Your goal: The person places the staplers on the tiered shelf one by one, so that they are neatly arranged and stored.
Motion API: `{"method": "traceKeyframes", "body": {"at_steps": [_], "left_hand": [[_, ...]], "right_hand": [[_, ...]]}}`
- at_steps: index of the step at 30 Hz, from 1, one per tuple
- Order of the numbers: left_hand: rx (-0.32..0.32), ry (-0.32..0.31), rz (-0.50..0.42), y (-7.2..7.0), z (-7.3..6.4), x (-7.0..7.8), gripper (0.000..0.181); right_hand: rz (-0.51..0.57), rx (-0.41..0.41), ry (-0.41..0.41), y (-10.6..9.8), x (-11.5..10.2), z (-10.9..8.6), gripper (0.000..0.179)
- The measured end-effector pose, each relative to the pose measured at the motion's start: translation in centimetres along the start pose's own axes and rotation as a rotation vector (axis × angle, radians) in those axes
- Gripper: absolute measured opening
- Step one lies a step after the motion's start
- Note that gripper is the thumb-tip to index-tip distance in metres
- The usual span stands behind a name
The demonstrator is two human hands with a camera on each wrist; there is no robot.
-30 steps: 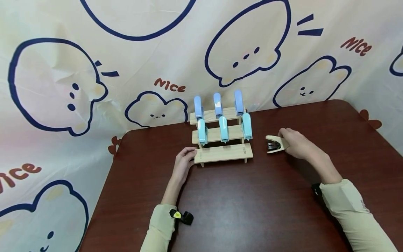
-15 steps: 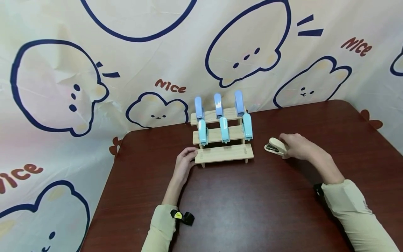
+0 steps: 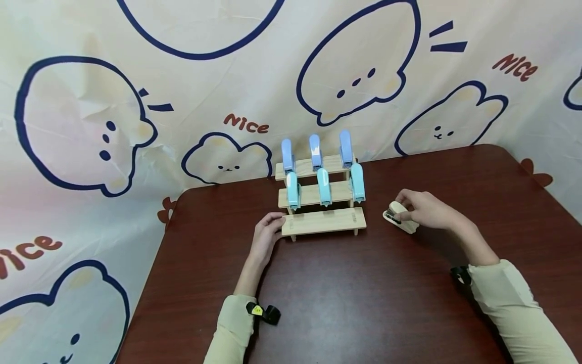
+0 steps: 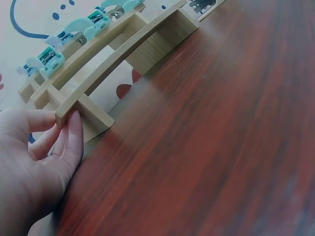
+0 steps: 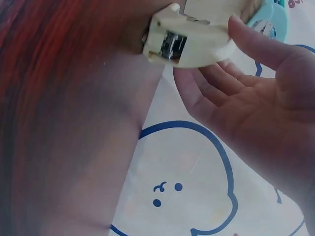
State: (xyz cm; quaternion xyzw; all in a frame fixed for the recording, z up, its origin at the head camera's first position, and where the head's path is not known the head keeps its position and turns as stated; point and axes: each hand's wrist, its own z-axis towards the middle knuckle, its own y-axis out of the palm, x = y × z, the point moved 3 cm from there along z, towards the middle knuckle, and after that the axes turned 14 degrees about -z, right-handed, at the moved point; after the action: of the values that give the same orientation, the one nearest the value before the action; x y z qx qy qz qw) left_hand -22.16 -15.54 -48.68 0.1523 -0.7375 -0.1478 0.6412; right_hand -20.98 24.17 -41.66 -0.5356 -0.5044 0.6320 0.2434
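Note:
My left hand pinches the left end of the lowest plank of a three-tier wooden rack, thumb and fingers at its edge in the left wrist view. To the right of the rack, my right hand holds a cream stapler close over the table, its front pointing toward the rack. In the right wrist view, thumb and fingers lie on opposite sides of the stapler. Three teal staplers stand on the rack's middle tier, and three blue staplers on the top one.
The dark brown table reaches back to a cloth backdrop printed with cartoon bears. The rack stands near the table's far edge. A black wrist camera is strapped on the left sleeve.
The cream stapler has turned in my right hand from lying sideways to more upright, and the right hand's grip on it has shifted. My left hand keeps its place on the rack.

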Motion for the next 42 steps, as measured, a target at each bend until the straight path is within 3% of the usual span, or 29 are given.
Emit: {"method": "traceKeyframes", "body": {"at_steps": [9,18,32,42], "left_hand": [[-0.01,0.002,0.003,0.0,-0.1,0.1,0.029],[-0.006,0.0,0.004,-0.2,-0.1,-0.1,0.029],[-0.003,0.001,0.0,0.0,0.0,0.0,0.026],[-0.002,-0.001,-0.001,0.0,0.0,0.0,0.028]], "right_hand": [[0.044,-0.014,0.044,-0.2,0.6,-0.1,0.03],[0.021,0.052,0.112,-0.8,0.7,0.0,0.033],[0.126,0.167,0.181,-2.2,-0.8,-0.8,0.04],[0.21,0.169,0.222,-3.2,-2.2,-1.2,0.047]]}}
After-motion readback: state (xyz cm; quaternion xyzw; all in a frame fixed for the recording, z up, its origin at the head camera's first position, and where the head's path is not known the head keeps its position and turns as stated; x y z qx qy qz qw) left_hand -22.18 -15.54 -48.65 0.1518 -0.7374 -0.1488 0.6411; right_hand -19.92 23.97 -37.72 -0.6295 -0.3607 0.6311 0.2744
